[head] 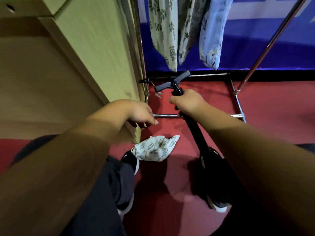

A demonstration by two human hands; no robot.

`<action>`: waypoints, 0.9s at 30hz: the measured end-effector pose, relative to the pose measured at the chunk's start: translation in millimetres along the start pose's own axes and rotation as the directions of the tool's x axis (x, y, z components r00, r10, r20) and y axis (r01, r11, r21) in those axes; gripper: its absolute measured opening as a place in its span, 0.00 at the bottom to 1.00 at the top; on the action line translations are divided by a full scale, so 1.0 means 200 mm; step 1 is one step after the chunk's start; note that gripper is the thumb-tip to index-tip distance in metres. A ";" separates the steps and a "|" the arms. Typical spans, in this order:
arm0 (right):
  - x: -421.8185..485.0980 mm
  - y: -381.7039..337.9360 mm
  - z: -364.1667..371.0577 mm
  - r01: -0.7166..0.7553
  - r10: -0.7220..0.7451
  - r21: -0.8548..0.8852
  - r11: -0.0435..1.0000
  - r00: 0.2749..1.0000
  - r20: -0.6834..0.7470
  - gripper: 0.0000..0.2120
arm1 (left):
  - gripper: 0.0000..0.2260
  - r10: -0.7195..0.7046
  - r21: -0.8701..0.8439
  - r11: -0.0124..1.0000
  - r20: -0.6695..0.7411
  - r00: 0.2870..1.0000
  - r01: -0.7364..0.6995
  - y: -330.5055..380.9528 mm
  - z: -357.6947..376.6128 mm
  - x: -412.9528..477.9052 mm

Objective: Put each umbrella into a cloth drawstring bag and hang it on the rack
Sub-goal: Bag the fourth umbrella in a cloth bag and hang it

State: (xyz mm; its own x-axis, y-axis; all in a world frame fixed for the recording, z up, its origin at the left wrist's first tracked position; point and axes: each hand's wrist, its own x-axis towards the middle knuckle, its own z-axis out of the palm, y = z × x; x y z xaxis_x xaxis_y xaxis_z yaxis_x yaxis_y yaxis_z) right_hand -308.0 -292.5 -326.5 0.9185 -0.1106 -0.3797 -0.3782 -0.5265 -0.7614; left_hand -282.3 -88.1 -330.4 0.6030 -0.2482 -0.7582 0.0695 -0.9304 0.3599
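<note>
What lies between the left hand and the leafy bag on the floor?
Only bare red floor, as the head view shows. The left hand is apart from the leafy bag and does not touch it.

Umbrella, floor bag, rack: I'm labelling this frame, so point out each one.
umbrella (193, 130), head view, on its black folded canopy
floor bag (156, 149), head view, on the middle of the cloth
rack (167, 115), head view, on the front base bar

left hand (138, 113) low and slack, fingers (150, 122) loosely apart — right hand (187, 101) fisted round the umbrella (194, 129)
</note>
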 end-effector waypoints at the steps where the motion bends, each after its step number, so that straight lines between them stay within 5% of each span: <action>1: 0.00 0.05 0.04 -0.043 0.043 -0.026 0.999 0.999 0.026 0.13 | 0.14 -0.015 0.022 1.000 0.016 1.000 0.015 -0.03 0.03 0.02; 8: 0.10 0.37 0.31 -0.311 0.314 -0.045 0.949 0.937 0.151 0.09 | 0.17 -0.208 0.323 0.928 0.044 0.977 0.183 -0.23 0.32 0.23; 13: 0.14 0.57 0.57 -0.414 0.435 -0.134 0.900 0.849 0.299 0.15 | 0.18 -0.300 0.273 0.919 0.019 0.954 0.283 -0.43 0.67 0.47; 16: 0.14 0.62 0.66 -0.441 0.493 -0.221 0.870 0.767 0.411 0.09 | 0.23 -0.415 0.120 0.903 0.005 0.910 0.412 -0.59 0.85 0.57; 22: 0.23 0.73 0.77 -0.377 0.497 -0.353 0.856 0.787 0.365 0.14 | 0.19 -0.409 -0.300 0.876 -0.046 0.911 0.378 -0.72 0.92 0.73; 27: 0.26 0.73 0.82 -0.362 0.482 -0.349 0.864 0.796 0.366 0.16 | 0.18 -0.485 -0.677 0.654 -0.035 0.874 0.336 -0.77 0.92 0.79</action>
State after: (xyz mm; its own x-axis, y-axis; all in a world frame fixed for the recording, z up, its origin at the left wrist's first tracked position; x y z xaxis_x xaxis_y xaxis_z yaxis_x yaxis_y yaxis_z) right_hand -334.6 -237.0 -543.4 0.5068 -0.0330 -0.8614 -0.6192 -0.7092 -0.3371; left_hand -344.1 -33.5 -605.1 0.5210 0.2443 -0.8178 0.7865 -0.5097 0.3487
